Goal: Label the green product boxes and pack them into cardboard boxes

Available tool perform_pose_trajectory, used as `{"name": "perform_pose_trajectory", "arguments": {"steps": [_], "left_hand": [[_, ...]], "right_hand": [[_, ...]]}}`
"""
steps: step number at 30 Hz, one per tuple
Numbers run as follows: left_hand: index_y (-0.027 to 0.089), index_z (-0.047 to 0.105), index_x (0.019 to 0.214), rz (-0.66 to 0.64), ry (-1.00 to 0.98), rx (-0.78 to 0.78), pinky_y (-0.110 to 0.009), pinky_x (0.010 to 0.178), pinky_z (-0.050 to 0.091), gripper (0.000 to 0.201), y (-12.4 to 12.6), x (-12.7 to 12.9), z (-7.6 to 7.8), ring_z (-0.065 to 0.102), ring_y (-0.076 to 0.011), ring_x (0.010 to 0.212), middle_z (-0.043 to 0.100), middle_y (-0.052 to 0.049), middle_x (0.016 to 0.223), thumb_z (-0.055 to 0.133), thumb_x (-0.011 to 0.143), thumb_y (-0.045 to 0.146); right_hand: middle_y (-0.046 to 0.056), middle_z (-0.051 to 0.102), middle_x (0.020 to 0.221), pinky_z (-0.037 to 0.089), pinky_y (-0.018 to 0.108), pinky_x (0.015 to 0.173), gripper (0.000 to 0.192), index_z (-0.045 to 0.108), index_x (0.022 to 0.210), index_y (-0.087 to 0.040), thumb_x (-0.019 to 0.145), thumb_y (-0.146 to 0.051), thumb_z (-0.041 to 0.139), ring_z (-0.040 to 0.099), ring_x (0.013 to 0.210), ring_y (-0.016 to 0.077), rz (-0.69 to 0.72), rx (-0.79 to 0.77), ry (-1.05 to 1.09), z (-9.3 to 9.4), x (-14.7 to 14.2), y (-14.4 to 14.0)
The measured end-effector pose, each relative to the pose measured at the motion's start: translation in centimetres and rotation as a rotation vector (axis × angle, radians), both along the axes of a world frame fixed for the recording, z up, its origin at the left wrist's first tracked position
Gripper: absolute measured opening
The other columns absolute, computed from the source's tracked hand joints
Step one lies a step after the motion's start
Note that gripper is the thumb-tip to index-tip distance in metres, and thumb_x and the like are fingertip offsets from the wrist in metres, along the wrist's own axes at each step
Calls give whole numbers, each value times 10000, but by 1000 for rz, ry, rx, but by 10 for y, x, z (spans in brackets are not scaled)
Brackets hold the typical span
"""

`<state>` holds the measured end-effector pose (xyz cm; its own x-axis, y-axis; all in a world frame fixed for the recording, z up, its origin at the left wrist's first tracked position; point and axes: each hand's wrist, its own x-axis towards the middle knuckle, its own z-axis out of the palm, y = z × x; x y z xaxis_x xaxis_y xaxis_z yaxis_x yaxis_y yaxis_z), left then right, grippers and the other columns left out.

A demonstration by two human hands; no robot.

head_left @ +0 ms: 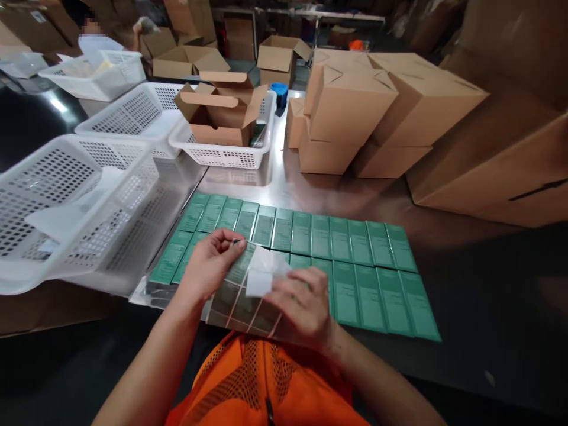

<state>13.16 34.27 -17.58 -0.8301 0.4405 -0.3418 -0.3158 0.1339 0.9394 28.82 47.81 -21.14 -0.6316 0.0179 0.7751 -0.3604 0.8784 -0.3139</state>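
Note:
Two rows of flat green boxes (341, 260) lie side by side on a steel table (284, 183) in front of me. My left hand (208, 266) pinches the upper edge of a translucent sticker sheet (242, 296) held over the near row. My right hand (304, 305) holds the same sheet lower down, its thumb and fingers at a white label (260, 283) that is lifted from the sheet. The sheet hides several of the near green boxes.
White perforated plastic baskets (66, 207) stand at the left, one (222, 155) with an open cardboard box (222, 112) in it. Closed cardboard cartons (377, 112) are stacked at the back right. A person sits at the far left (93, 35).

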Motion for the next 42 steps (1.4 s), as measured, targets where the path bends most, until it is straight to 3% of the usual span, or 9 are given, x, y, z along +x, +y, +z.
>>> {"name": "perform_pose_trajectory", "arguments": {"steps": [3, 5, 8, 11, 15, 17, 22, 29, 42], "left_hand": [[160, 606, 776, 9, -36, -49, -158, 406, 315, 405, -1, -24, -2, 441, -58, 429, 528, 74, 534, 856, 517, 346], [172, 589, 716, 21, -48, -94, -170, 386, 302, 343, 0, -38, -1, 431, -65, 403, 517, 73, 503, 809, 488, 305], [208, 501, 589, 14, 4, -132, -195, 364, 254, 218, 14, -41, 5, 361, -75, 346, 421, 79, 397, 657, 554, 355], [209, 578, 636, -143, 74, -205, -222, 372, 205, 181, 40, -19, 7, 333, -88, 336, 444, 63, 376, 631, 676, 377], [192, 701, 994, -481, 195, -315, -245, 569, 380, 356, 73, 11, -1, 583, -162, 591, 655, -2, 556, 654, 786, 477], [181, 687, 1007, -556, 253, -353, -267, 651, 396, 400, 83, 16, -9, 607, -179, 665, 691, -18, 613, 605, 822, 525], [184, 614, 703, -553, 284, -407, -272, 599, 357, 342, 92, 16, -30, 541, -155, 577, 712, -36, 649, 578, 832, 498], [192, 596, 586, -583, 296, -553, -249, 505, 283, 362, 102, 16, -47, 433, -129, 469, 650, -15, 535, 553, 828, 458], [206, 523, 514, -534, 333, -656, -256, 493, 244, 325, 111, 11, -51, 368, -123, 459, 445, 38, 458, 588, 778, 384]], "right_hand": [[-39, 743, 871, 443, 329, 886, 285, 680, 944, -200, 1050, -215, 415, 628, 935, 139, 483, -78, -108, 22, 25, 11], [-35, 738, 834, 473, 297, 871, 294, 677, 937, -207, 1060, -284, 421, 637, 915, 123, 617, -259, -219, 43, 35, 31], [-17, 706, 765, 495, 288, 791, 139, 690, 849, -220, 955, -290, 634, 626, 799, 134, 419, -542, -328, 61, 29, 78], [-10, 677, 751, 465, 289, 672, 122, 702, 777, -216, 831, -318, 743, 590, 697, 145, 113, -789, -555, 55, -1, 130], [-2, 649, 720, 421, 279, 614, 259, 708, 777, -184, 715, -427, 769, 546, 642, 139, 96, -1013, -740, 33, -42, 168], [-3, 639, 701, 420, 275, 617, 264, 706, 758, -173, 683, -418, 770, 540, 641, 135, 130, -1051, -769, 25, -55, 172], [18, 677, 723, 431, 275, 631, 228, 728, 763, -156, 699, -373, 756, 568, 669, 147, 134, -1004, -825, 5, -69, 171], [5, 686, 696, 374, 262, 599, 160, 749, 755, -182, 817, -327, 725, 579, 663, 152, -96, -617, -903, -25, -80, 171], [0, 703, 766, 296, 287, 562, 153, 746, 813, -247, 866, -387, 718, 585, 693, 182, -276, -384, -963, -19, -84, 160]]}}
